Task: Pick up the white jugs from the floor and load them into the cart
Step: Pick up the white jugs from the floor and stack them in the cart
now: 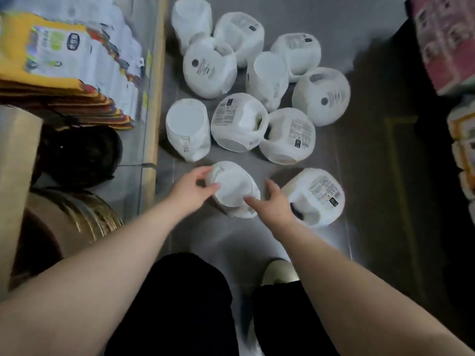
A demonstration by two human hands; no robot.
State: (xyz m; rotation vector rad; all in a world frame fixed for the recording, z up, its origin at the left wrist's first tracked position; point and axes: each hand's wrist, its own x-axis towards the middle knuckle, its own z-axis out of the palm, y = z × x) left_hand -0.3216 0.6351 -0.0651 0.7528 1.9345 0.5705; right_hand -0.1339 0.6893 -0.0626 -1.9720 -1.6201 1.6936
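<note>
Nearest jug (235,187): white, lying on its side on the grey floor (372,176). Its flat bottom is turned up toward the camera. It sits between the two hands, just ahead of the person's feet.
Left hand (191,187): at the jug's left edge. The fingers curl over the far rim and the thumb presses on the bottom face, so it has a grip on the jug.
Right hand (276,201): fingers spread and relaxed. The thumb tip lies on the near right part of the nearest jug, and the other fingers point ahead, clear of it. It is not closed around anything.
Jug on the right (316,196): white, on its side, with the label and handle hole facing up. It is just beside the right wrist; I cannot tell whether they touch.
Cluster of jugs (239,122): nine more white ones farther out on the floor, all tipped over and packed close, many touching. Some show their bottoms, others their printed labels.
Shelf (154,98): along the left, with a pale wooden edge.
Yellow bags (51,60): stacked flat on the shelf. The dark round shapes below them are too blurred to name.
Cartons (447,39): pink and yellow, at the right edge, cut off by the frame.
Legs: black trousers (180,304), with one light shoe (279,272) on the floor below the right forearm.
</note>
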